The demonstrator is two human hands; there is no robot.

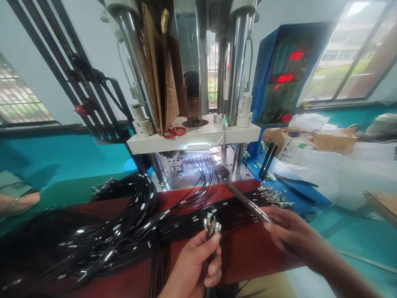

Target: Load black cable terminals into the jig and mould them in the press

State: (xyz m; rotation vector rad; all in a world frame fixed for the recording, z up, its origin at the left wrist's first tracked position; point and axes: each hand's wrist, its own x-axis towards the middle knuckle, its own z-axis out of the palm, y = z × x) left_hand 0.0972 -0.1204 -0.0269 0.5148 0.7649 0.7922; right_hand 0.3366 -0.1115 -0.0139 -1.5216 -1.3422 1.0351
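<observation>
Near the bottom centre, my left hand is closed around a small bunch of black cables whose metal connector ends stick up past the thumb. My right hand grips a long dark rod that slants up and left to the bed of the press. The rod's far tip lies beside a dark block on the metal bed; whether they touch I cannot tell. Several cables run out of a lit mould under the press's white plate.
Heaps of black cables cover the red table. Pliers lie on a blue surface at right, near a blue control box. Red-handled scissors rest on the press plate. Another person's hand is at far left.
</observation>
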